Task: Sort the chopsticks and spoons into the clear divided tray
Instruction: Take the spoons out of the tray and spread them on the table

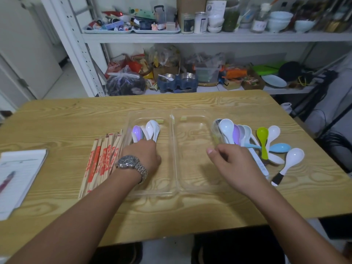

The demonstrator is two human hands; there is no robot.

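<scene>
The clear plastic two-compartment tray (172, 149) sits mid-table, its left compartment taking spoons and its right one bare, probably reserved for the bundle of red-printed wooden chopsticks (101, 159) lying just beside it at nine o'clock. The left hand (146, 156) is closed over the handles of the white and lilac plastic spoons (145, 131) there. The right hand (231, 162) (fingers curled; grip hidden) touches the fanned pastel spoons (235, 133) at three o'clock.

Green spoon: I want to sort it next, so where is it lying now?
In the head view, the green spoon lies on the table, right of the clear tray, crossing the light blue spoon.
</scene>
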